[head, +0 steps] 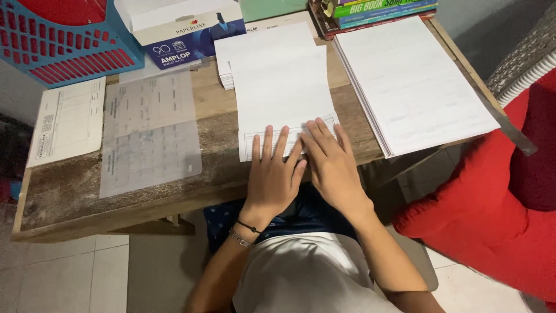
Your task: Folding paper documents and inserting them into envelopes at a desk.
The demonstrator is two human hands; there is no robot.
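A white sheet of paper [284,93] lies flat on the worn wooden table [69,197], its near edge folded over at the table's front. My left hand [272,177] lies flat, fingers spread, on the lower left of that fold. Pressing on the lower right part is my right hand [331,165], whose fingers overlap the left hand's fingertips. Both hands hold nothing. A small pile of folded white sheets [260,43] sits just behind the sheet.
A thick stack of white paper [411,81] lies at the right. A translucent plastic sheet [147,133] and a printed form [69,119] lie at the left. A blue-and-red basket [63,35], an envelope box [185,32] and books [376,11] line the back. A red chair [498,197] stands at the right.
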